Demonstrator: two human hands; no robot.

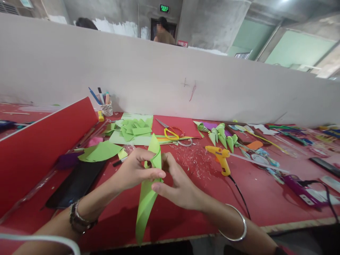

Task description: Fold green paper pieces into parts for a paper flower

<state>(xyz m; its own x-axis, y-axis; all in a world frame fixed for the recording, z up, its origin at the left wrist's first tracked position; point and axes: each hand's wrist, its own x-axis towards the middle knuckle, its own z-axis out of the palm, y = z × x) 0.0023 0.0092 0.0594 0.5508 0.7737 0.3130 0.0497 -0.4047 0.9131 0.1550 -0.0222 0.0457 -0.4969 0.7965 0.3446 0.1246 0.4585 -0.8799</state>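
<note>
A sheet of light green paper (147, 205) is held up over the red table, curled into a partly rolled shape with its long end hanging toward the front edge. My left hand (138, 168) is closed on its left side, thumb laid across the front. From the right, my right hand (176, 182) grips the same paper, its thumb close to the left thumb and its fingers partly behind the roll. Beyond my hands lie scissors (171, 133) with yellow handles. A yellow glue gun (221, 157) rests to the right, a clear glue stick at its rear.
Cut green paper pieces (135, 128) lie at the back, and rolled green cones (219, 136) sit right of the scissors. A black phone (75, 186) and green leaf-shaped paper (99, 151) are at left. A purple power strip (305, 193) stands right. A white partition (148, 78) borders the table.
</note>
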